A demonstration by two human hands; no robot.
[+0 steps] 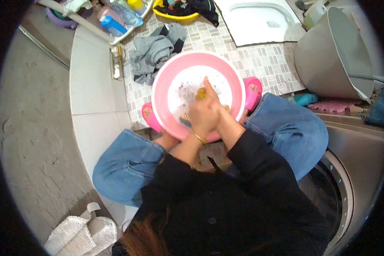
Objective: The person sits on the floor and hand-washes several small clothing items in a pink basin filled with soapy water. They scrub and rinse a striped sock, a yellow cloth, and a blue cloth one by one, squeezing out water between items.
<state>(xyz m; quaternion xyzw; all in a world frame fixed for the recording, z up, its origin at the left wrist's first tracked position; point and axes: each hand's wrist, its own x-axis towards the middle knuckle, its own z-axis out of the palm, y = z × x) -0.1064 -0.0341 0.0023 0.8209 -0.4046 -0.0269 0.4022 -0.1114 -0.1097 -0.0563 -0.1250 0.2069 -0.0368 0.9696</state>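
A pink basin [162, 85] with a pale rim stands on the tiles between my feet, holding white suds [187, 87] with dark specks. My hands are pressed together over its near half, slightly blurred. Around a yellowish piece of wet cloth [201, 94] my left hand [202, 114], with a gold bangle at the wrist, is closed. My right hand [214, 102] grips against it from the right, one finger pointing toward the far side. Small yellow and grey-blue bits of cloth show beside the hands; the rest is hidden under them.
Grey clothes [151, 55] lie beyond the basin at left, near a yellow tub [177, 18] of dark laundry. A squat toilet [260, 21] is at the back. To the right stand a grey bucket [320, 59] and a front-loading washer [362, 158]. A blue bottle [112, 26] sits on a rack.
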